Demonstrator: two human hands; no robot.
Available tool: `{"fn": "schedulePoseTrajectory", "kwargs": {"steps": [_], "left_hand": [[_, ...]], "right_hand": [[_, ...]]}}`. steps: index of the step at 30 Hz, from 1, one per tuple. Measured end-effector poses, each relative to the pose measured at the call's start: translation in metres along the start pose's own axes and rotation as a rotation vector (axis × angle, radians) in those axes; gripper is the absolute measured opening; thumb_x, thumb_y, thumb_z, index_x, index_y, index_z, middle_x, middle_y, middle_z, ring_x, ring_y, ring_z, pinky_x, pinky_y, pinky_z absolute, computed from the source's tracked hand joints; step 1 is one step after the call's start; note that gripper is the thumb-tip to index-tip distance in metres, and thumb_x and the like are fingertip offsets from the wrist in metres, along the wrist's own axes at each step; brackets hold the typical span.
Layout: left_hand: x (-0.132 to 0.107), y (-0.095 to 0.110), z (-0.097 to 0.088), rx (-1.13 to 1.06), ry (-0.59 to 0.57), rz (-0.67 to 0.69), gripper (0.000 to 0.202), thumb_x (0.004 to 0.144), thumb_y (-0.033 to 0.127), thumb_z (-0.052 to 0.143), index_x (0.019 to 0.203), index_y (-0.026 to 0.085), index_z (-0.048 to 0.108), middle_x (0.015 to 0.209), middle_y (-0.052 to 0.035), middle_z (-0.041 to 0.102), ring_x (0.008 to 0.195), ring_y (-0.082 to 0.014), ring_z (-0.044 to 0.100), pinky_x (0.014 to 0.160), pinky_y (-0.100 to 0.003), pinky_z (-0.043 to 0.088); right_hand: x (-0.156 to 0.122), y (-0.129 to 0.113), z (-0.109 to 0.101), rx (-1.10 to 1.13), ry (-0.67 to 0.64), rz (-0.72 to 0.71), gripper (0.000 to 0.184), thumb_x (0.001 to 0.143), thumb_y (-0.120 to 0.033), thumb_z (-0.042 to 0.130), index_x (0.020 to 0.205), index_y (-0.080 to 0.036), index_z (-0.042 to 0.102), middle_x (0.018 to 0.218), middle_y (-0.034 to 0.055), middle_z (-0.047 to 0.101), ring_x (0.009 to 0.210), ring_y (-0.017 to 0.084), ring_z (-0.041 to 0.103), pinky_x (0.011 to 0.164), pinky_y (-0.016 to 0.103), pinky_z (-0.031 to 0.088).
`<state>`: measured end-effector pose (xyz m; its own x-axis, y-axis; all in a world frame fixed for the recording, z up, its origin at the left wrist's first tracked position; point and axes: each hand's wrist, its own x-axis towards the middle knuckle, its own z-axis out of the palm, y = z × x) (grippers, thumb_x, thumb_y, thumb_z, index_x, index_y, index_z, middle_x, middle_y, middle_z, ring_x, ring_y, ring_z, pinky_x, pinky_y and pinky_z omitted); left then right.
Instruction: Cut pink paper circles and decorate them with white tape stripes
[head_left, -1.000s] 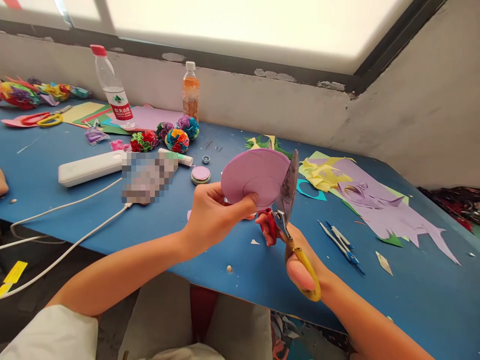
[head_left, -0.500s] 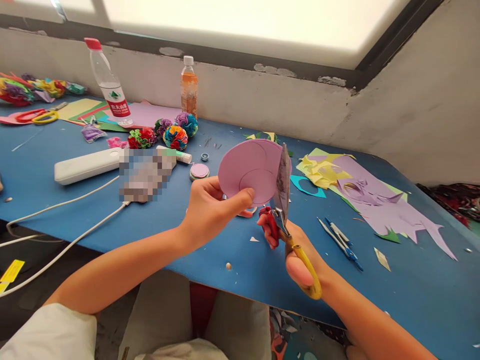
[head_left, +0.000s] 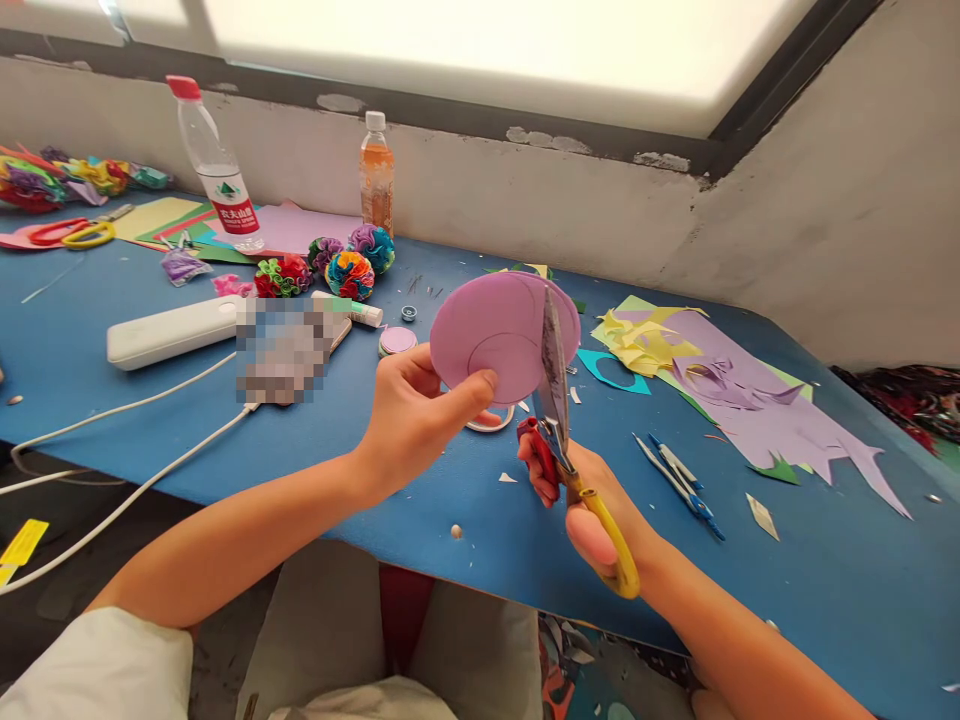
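Note:
Pinched between the thumb and fingers of my left hand [head_left: 416, 420] is a round piece of purple paper [head_left: 487, 325], held up above the table. Curved pencil lines show on its face. My right hand [head_left: 592, 500] grips a pair of scissors [head_left: 555, 400] with one red and one yellow handle. The blades point upward, and the near blade crosses in front of the paper's right part. How far the blades are apart is hard to see. Behind the left fingers, a white ring [head_left: 491, 424] lies partly hidden on the table.
Purple and yellow paper scraps [head_left: 739, 385] and a compass [head_left: 679, 485] lie on the right of the blue table [head_left: 420, 550]. Left are a white power bank [head_left: 176, 330], a phone [head_left: 289, 350] with cable, and paper flowers [head_left: 350, 274]. A water bottle [head_left: 217, 180] and an orange drink bottle [head_left: 377, 175] stand behind.
The purple paper has shifted slightly left and up and is tilted differently. The scissor blades have moved a little left, further across the paper. More of the white ring shows below.

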<state>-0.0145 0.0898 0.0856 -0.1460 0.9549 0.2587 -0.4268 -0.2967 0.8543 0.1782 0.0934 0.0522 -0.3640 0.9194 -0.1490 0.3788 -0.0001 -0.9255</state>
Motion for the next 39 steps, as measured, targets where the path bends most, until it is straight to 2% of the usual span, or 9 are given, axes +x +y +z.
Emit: {"fn": "schedulePoseTrajectory", "kwargs": {"steps": [8, 13, 19, 25, 29, 31, 34, 36, 39], "left_hand": [[0.0023, 0.0003, -0.0018, 0.023, 0.006, 0.025, 0.011, 0.067, 0.026, 0.073, 0.069, 0.016, 0.07, 0.064, 0.0025, 0.064, 0.055, -0.0088, 0.059, 0.048, -0.02, 0.059], [0.0025, 0.0, -0.0018, 0.0, 0.006, 0.065, 0.007, 0.068, 0.024, 0.073, 0.07, 0.018, 0.071, 0.066, 0.003, 0.065, 0.057, -0.008, 0.058, 0.047, -0.018, 0.059], [0.0041, -0.001, -0.0044, -0.003, -0.007, 0.107, 0.008, 0.07, 0.025, 0.073, 0.073, 0.018, 0.072, 0.067, 0.0034, 0.065, 0.058, -0.0076, 0.058, 0.048, -0.018, 0.06], [0.0064, 0.0002, -0.0059, 0.019, 0.004, 0.13, 0.01, 0.071, 0.028, 0.073, 0.074, 0.018, 0.071, 0.068, 0.0038, 0.064, 0.057, -0.0075, 0.058, 0.048, -0.018, 0.06], [0.0075, 0.0008, -0.0059, 0.045, 0.04, 0.142, 0.011, 0.071, 0.029, 0.071, 0.076, 0.018, 0.072, 0.069, 0.0032, 0.065, 0.057, -0.0067, 0.058, 0.048, -0.016, 0.059], [0.0078, 0.0011, -0.0053, 0.065, 0.058, 0.152, 0.013, 0.071, 0.03, 0.071, 0.076, 0.018, 0.072, 0.069, 0.0033, 0.065, 0.056, -0.0065, 0.058, 0.048, -0.016, 0.058], [0.0072, 0.0019, -0.0033, 0.109, 0.088, 0.18, 0.011, 0.07, 0.028, 0.072, 0.071, 0.017, 0.072, 0.064, 0.004, 0.064, 0.054, -0.0066, 0.057, 0.046, -0.016, 0.058], [0.0057, 0.0027, -0.0017, 0.136, 0.112, 0.201, 0.008, 0.069, 0.024, 0.071, 0.068, 0.016, 0.071, 0.059, 0.0047, 0.062, 0.051, -0.0064, 0.055, 0.045, -0.016, 0.057], [0.0026, 0.0039, 0.0005, 0.176, 0.119, 0.198, 0.007, 0.069, 0.022, 0.07, 0.065, 0.016, 0.07, 0.057, 0.0045, 0.06, 0.049, -0.007, 0.055, 0.042, -0.017, 0.053]], "right_hand": [[-0.0019, -0.0042, 0.001, 0.003, 0.016, 0.02, 0.055, 0.073, -0.075, 0.051, 0.077, -0.021, 0.049, 0.065, -0.0019, 0.044, 0.054, 0.012, 0.034, 0.046, 0.026, 0.03], [-0.0022, -0.0065, 0.004, 0.077, 0.025, 0.078, 0.054, 0.064, -0.072, 0.064, 0.075, -0.021, 0.05, 0.061, -0.0038, 0.042, 0.052, 0.01, 0.031, 0.045, 0.024, 0.028], [-0.0007, -0.0028, 0.0045, 0.175, 0.033, 0.183, 0.05, 0.074, -0.071, 0.055, 0.072, -0.021, 0.049, 0.057, -0.0036, 0.041, 0.05, 0.01, 0.031, 0.045, 0.024, 0.024], [-0.0023, -0.0051, 0.0062, 0.196, 0.051, 0.199, 0.047, 0.068, -0.067, 0.063, 0.07, -0.022, 0.049, 0.054, -0.0042, 0.039, 0.049, 0.01, 0.032, 0.044, 0.023, 0.023], [-0.0032, -0.0055, 0.0064, 0.183, 0.055, 0.212, 0.052, 0.07, -0.073, 0.056, 0.072, -0.022, 0.05, 0.053, -0.0042, 0.037, 0.046, 0.011, 0.033, 0.041, 0.024, 0.024], [-0.0028, -0.0039, 0.0047, 0.135, 0.041, 0.169, 0.054, 0.071, -0.075, 0.054, 0.073, -0.022, 0.051, 0.054, -0.004, 0.038, 0.047, 0.011, 0.033, 0.041, 0.025, 0.027], [-0.0017, -0.0002, 0.0008, 0.003, -0.021, 0.008, 0.062, 0.066, -0.082, 0.055, 0.081, -0.021, 0.054, 0.061, -0.0028, 0.042, 0.051, 0.012, 0.035, 0.044, 0.027, 0.031], [-0.0011, 0.0016, -0.0012, -0.059, -0.055, -0.085, 0.073, 0.057, -0.089, 0.054, 0.087, -0.022, 0.055, 0.065, -0.0026, 0.043, 0.053, 0.013, 0.037, 0.046, 0.028, 0.033], [-0.0007, 0.002, -0.0021, -0.093, -0.061, -0.143, 0.088, 0.04, -0.094, 0.056, 0.092, -0.022, 0.054, 0.067, -0.0031, 0.044, 0.055, 0.014, 0.037, 0.049, 0.03, 0.035]]}}
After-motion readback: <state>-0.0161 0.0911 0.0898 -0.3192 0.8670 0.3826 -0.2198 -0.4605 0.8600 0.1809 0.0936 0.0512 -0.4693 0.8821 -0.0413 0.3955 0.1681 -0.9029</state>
